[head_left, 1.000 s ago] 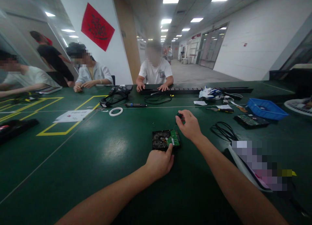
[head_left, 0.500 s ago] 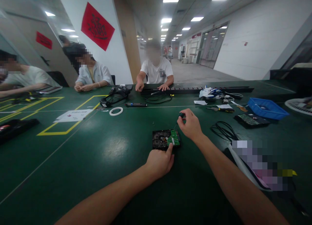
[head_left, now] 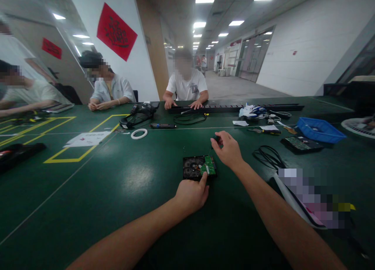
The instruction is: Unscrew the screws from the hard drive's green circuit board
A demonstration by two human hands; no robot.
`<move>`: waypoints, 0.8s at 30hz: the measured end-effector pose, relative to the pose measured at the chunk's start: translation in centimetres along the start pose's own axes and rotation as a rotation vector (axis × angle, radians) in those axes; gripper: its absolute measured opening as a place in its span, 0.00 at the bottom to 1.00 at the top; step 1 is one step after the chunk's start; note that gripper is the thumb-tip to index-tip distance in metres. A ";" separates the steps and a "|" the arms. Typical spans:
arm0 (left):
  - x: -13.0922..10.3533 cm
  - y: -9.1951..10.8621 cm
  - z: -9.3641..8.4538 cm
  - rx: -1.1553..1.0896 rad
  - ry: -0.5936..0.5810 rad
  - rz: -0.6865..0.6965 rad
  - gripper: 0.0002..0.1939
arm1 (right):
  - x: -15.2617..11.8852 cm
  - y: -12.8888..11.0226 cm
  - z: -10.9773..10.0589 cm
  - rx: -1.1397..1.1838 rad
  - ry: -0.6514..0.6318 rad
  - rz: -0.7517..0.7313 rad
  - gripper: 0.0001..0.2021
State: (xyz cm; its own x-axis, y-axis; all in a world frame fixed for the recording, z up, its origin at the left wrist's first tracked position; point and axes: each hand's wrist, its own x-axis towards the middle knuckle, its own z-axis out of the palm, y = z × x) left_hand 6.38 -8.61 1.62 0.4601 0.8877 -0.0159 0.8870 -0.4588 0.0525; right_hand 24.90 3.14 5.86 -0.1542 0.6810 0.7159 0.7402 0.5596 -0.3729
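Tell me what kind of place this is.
Probably an electronics workshop or training room. A hard drive lies circuit board up on a long green worktable marked with yellow tape. A blue parts tray and cables lie about, and other people sit working across it.

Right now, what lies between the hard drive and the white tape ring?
Only bare green table between the hard drive and the white tape ring, per the head view.

We see a hard drive (head_left: pixel 199 167) flat at frame centre, green circuit board up; thin screwdriver (head_left: pixel 213 145) tilted over its far right corner.
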 end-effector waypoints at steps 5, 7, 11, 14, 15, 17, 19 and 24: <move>0.1 -0.1 0.4 0.002 0.017 -0.002 0.30 | -0.1 0.0 0.2 0.009 0.012 -0.003 0.12; 0.1 -0.1 0.5 0.009 0.023 0.006 0.30 | -0.1 0.1 0.3 0.024 0.018 0.011 0.12; 0.0 -0.1 0.3 0.020 0.035 0.027 0.29 | -0.1 0.2 0.4 0.047 0.018 0.031 0.12; 0.0 -0.1 0.1 0.016 0.030 0.028 0.30 | -0.1 0.2 0.4 0.039 0.011 0.029 0.13; 0.0 -0.1 0.1 0.016 0.029 0.028 0.30 | -0.1 0.2 0.3 0.037 0.007 0.025 0.13; 0.0 0.0 0.1 0.020 0.033 0.028 0.29 | -0.1 0.2 0.3 0.037 0.003 0.012 0.13; 0.0 0.0 0.2 0.025 0.038 0.030 0.29 | -0.1 0.1 0.3 0.039 0.004 0.000 0.13; 0.1 0.0 0.4 0.033 0.041 0.022 0.29 | -0.2 0.4 0.6 0.029 0.025 0.020 0.12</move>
State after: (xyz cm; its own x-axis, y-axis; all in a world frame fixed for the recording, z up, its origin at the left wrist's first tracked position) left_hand 6.38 -8.55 1.26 0.4786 0.8777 0.0254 0.8776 -0.4791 0.0194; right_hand 24.83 3.50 5.26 -0.1229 0.6808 0.7221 0.7234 0.5596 -0.4045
